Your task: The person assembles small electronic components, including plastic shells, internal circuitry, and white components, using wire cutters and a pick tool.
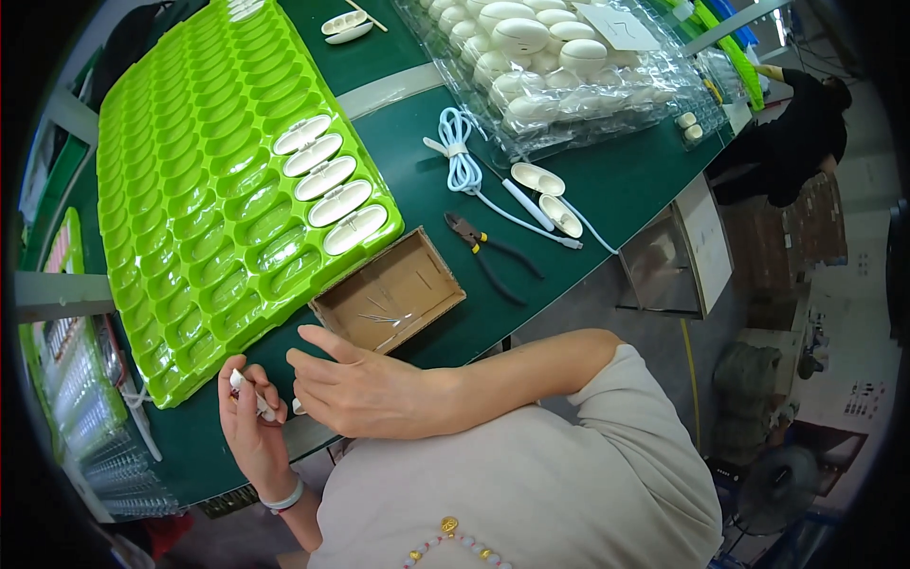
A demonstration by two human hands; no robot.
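Observation:
My left hand (252,422) is raised at the table's near edge, its fingers closed around a small white plastic piece (263,406). Close beside it, my right hand (351,387) is turned palm inward with its fingers curled. A bit of another white piece (299,407) peeks out below the right fingers; the rest is hidden by the hand. Just beyond my right hand lies an open cardboard box (431,303) with several thin metal pins in it. A bright green moulded tray (204,294) stands left of the box, with several white oval cases (339,202) in its right-hand pockets.
Diagonal cutters (485,254) lie right of the box. Beyond them are a bundled pale blue cable (462,161), a white pen-like tool (527,204) and open white shells (537,178). A clear plastic-wrapped tray of white oval cases (519,76) sits at the back. Another person (801,142) bends at far right.

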